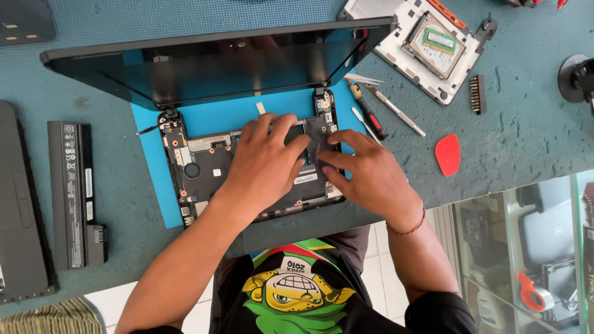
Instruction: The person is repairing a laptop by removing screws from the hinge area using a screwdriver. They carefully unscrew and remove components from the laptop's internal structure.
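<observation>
The opened black laptop base with its bare circuit board (204, 164) lies on a bright blue mat (154, 185) near the front edge of the teal bench (526, 142), its dark screen lid (216, 62) tilted up behind. The left hand (263, 164) rests flat on the board, fingers spread. The right hand (368, 176) touches the board's right side, fingers loosely curled, gripping nothing visible; a red-handled screwdriver (370, 114) lies just beyond.

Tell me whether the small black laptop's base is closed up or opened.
Opened: the small black laptop's base has no keyboard cover, exposing its circuit board under the left hand and right hand.
</observation>
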